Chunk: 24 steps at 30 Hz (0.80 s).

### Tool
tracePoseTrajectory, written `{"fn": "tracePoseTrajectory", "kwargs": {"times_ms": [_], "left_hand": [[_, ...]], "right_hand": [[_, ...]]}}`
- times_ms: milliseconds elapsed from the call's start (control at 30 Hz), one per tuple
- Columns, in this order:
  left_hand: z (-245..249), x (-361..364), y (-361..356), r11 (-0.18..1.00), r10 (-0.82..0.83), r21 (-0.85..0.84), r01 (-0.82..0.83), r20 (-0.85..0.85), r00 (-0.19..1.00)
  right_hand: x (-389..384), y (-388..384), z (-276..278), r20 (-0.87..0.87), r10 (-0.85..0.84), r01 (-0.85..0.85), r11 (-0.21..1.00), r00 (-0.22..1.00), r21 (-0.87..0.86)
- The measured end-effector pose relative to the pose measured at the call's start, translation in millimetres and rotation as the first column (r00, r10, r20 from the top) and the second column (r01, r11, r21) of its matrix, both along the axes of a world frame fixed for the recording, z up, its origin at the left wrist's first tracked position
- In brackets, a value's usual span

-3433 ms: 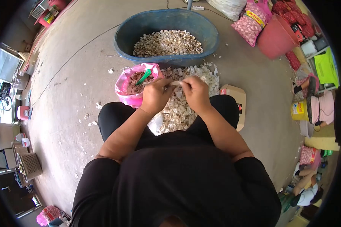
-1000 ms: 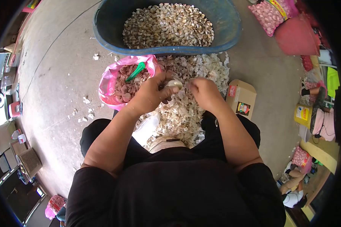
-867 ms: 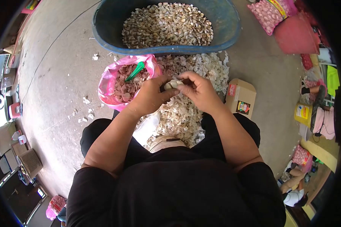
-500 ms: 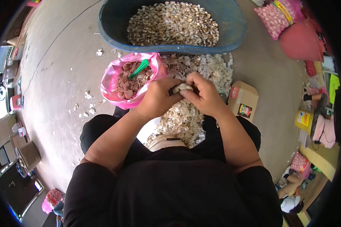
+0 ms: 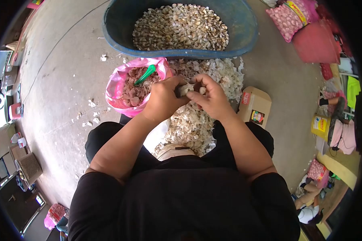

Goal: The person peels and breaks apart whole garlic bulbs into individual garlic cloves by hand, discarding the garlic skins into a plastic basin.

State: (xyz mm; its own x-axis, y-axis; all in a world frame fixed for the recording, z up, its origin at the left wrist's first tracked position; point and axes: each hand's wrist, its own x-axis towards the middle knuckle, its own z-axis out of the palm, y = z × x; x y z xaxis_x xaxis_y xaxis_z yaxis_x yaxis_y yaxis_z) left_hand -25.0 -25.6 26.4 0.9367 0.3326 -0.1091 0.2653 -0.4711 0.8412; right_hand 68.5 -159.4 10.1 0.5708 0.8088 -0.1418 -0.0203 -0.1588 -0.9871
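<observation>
Above a heap of pale garlic skins (image 5: 187, 128) between the knees, my two hands are close together. My left hand (image 5: 165, 96) is closed on a garlic bulb (image 5: 186, 89) that looks partly broken up. The fingers of my right hand (image 5: 210, 98) pinch a small garlic clove (image 5: 202, 90) beside the bulb. A pink bag (image 5: 113, 94) holding reddish skins and a green-handled tool (image 5: 146, 75) lies just left of the hands. Beyond them stands a large blue tub (image 5: 241, 38) with many loose cloves inside.
A cardboard box (image 5: 255, 105) lies right of the skins. Farther right are a net bag of garlic (image 5: 283, 22), a red container (image 5: 315, 42), a yellow bucket (image 5: 320, 125) and parts of other people. Crates (image 5: 29, 166) stand at the left.
The bulb has come apart: a clove now sits in my right hand's fingers, separate from the bulb in my left hand. The view has shifted slightly.
</observation>
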Motion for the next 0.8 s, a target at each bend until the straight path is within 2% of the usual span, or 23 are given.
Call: {"fn": "tracePoseTrajectory", "kwargs": {"times_ms": [133,167,233,267,333,433,467,500,567,600,700,733,800], "left_hand": [[-4.7,-2.2,-0.7,0.967,-0.014,-0.256,0.001,-0.048,0.999],[-9.8,-2.6,0.8,0.937,0.029,-0.348,-0.026,0.004,1.0],[-11.6,-4.1,4.4,0.86,0.015,-0.51,-0.025,-0.023,1.0],[-9.5,-4.5,6.0,0.871,0.005,-0.491,-0.024,-0.039,0.999],[-2.2,-4.0,6.0,0.893,-0.011,-0.45,-0.023,-0.072,0.997],[-2.7,-2.4,4.8,0.782,0.013,-0.621,-0.047,-0.059,0.998],[-6.6,-2.7,3.8,0.71,0.047,-0.704,-0.027,0.009,0.999],[-3.7,-3.2,8.7,0.807,-0.022,-0.591,-0.013,-0.052,0.998],[-8.2,-1.9,7.6,0.73,-0.021,-0.683,0.008,-0.01,1.0],[-10.5,-0.5,7.8,0.734,-0.04,-0.679,0.027,-0.004,0.999],[-8.0,1.6,7.5,0.615,-0.034,-0.788,-0.035,-0.07,0.997],[-11.3,1.5,8.2,0.576,-0.04,-0.818,0.0,-0.028,0.999],[-11.3,2.8,10.3,0.6,-0.055,-0.8,0.0,-0.041,0.998]], "right_hand": [[-3.9,-0.3,-2.6,-0.034,-0.024,0.027,0.997,0.999,0.072],[-3.0,-1.7,-0.6,0.025,-0.023,0.02,0.995,0.999,0.102],[-4.4,1.0,3.5,0.135,-0.01,-0.013,0.985,0.991,0.173],[-3.9,0.8,5.9,0.245,0.002,-0.045,0.985,0.969,0.167],[-4.9,0.7,8.8,0.303,-0.011,-0.034,0.989,0.953,0.145],[-8.9,-0.1,11.1,0.361,-0.072,0.018,0.988,0.93,0.152],[-9.3,-0.3,12.3,0.381,-0.09,0.03,0.987,0.92,0.161],[-9.6,2.1,12.8,0.4,-0.095,0.026,0.984,0.912,0.174],[-13.0,6.9,10.1,0.389,-0.123,0.044,0.978,0.913,0.205],[-13.1,5.9,12.1,0.387,-0.129,0.057,0.98,0.913,0.192],[-11.7,2.3,9.8,0.405,-0.177,0.116,0.979,0.897,0.17],[-11.8,3.0,10.0,0.411,-0.194,0.131,0.976,0.891,0.176],[-11.8,4.3,8.1,0.408,-0.226,0.155,0.967,0.885,0.2]]}}
